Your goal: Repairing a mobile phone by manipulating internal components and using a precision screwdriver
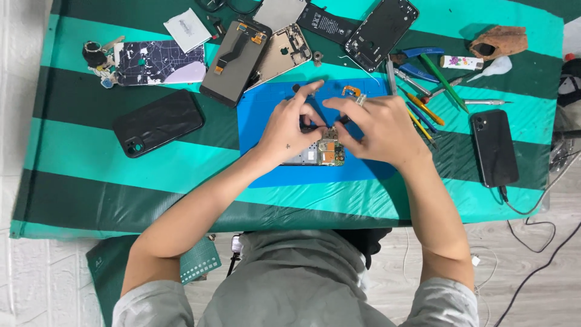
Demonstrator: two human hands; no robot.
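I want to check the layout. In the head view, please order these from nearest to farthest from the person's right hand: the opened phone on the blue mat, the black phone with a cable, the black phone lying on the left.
1. Opened phone, under the right hand.
2. Black phone with cable, right edge.
3. Black phone on the left, past the left hand.

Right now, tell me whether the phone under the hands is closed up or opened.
Opened: the phone lies with its green circuit board bare between both hands on the blue mat.

Bare blue mat (260,115) left of the hands; tools (423,109) crowding right.

Bright, even light; soft shadows; edges perhaps slightly bowed.
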